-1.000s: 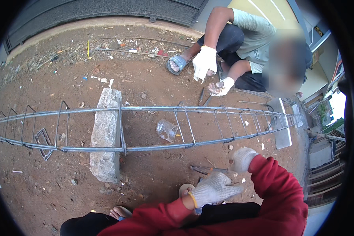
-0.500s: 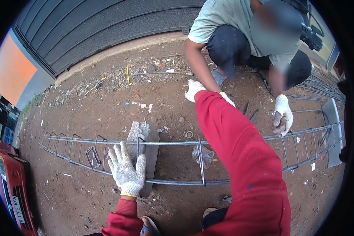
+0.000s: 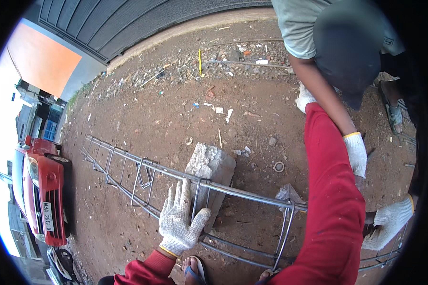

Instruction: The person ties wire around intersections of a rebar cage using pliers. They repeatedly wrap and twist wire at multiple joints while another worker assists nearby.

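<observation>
My left hand (image 3: 183, 221), in a white knit glove, lies with fingers outstretched against a rebar cage (image 3: 252, 194) of long bars and bent stirrups. A rough concrete block (image 3: 209, 164) is under the cage beside this hand. My right arm in a red sleeve reaches far forward across the cage. At its end my right hand (image 3: 304, 99), also gloved, is partly covered by a co-worker's forearm (image 3: 323, 92), and its fingers do not show clearly. The co-worker's gloved hands (image 3: 358, 154) (image 3: 391, 224) are to the right of my sleeve, the nearer one low by the cage.
The co-worker (image 3: 352, 47) bends over at the far right. A loose stirrup (image 3: 145, 172) lies by the cage's left part. A crumpled plastic bag (image 3: 290, 194) rests on the dirt ground (image 3: 142, 123). A red car (image 3: 43, 190) stands at left, a dark gate (image 3: 142, 23) behind.
The view has swung right, so the cage now slants down to the right. The co-worker has bent lower. My left hand stays on the cage; my right arm still reaches forward.
</observation>
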Available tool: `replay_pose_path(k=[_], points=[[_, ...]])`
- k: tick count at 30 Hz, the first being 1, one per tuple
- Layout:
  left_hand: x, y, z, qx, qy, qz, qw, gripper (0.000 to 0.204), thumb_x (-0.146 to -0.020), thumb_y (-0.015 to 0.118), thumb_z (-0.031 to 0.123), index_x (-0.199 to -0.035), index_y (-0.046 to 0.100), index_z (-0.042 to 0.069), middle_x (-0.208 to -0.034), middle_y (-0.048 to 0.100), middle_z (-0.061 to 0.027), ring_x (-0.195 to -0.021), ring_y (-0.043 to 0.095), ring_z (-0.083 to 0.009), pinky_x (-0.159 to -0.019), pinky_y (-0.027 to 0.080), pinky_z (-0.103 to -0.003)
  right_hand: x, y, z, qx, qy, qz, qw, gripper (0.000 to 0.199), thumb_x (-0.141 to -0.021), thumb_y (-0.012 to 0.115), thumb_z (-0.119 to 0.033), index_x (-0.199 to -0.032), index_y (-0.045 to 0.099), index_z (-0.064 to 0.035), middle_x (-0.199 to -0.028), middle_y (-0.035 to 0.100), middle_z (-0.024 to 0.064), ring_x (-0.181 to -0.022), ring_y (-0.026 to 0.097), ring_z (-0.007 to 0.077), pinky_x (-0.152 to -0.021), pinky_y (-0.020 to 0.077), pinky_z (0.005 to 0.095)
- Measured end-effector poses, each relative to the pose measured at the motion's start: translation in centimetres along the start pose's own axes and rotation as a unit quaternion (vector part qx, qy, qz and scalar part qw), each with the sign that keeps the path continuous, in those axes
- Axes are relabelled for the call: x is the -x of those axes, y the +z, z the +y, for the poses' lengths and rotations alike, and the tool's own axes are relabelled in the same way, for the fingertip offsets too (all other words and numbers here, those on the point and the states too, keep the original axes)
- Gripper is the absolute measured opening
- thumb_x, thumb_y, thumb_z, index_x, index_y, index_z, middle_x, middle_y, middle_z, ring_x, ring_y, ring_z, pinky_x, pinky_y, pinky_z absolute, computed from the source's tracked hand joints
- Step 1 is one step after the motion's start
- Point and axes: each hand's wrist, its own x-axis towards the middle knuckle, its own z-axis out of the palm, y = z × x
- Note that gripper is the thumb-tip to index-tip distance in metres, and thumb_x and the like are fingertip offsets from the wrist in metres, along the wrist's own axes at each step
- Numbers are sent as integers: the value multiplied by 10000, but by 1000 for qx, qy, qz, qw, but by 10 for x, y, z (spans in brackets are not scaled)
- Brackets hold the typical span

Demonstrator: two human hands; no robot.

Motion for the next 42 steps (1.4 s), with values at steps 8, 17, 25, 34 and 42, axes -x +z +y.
replay_pose_path(k=[8,17,25,34,42], points=[[-1,-1,0,12,-17,9,1000,898,-853,583,539,-1471,286,-40,-1421,388,-341,-1306,365,-546,-1095,312,-507,62,-62,10,-169,48,44,983,537,-846,675,-334,-1328,526,-150,-1421,458,162,-1326,424,342,-1079,374,468],[3,2,1,5,-18,35,999,880,-850,604,505,-1481,278,-14,-1424,430,-271,-1320,375,-502,-1072,348,-476,109,-93,20,-216,-175,-19,961,343,-935,502,-326,-1210,637,-173,-1187,647,130,-1118,591,341,-972,456,463],[8,9,-3,-2,-37,74,997,912,-855,545,606,-1495,272,17,-1487,346,-269,-1385,303,-449,-1131,256,-500,193,-220,-71,-253,-249,116,928,333,-934,454,-326,-1113,656,-131,-1085,677,147,-1003,632,359,-878,492,464],[20,-8,-10,142,-25,227,963,817,-904,580,473,-1500,262,12,-1526,289,-250,-1418,247,-440,-1150,210,-513,364,-362,-99,-168,-371,323,854,340,-925,524,-335,-1190,624,-147,-956,690,138,-857,670,334,-739,537,426],[-38,-104,-137,992,26,84,85,483,-1027,451,297,-1414,340,30,-1157,521,-158,-983,558,-243,-844,498,-367,505,-450,-215,48,-407,138,902,275,-895,550,-265,-1153,614,-195,-837,683,92,-722,680,295,-582,528,430]])
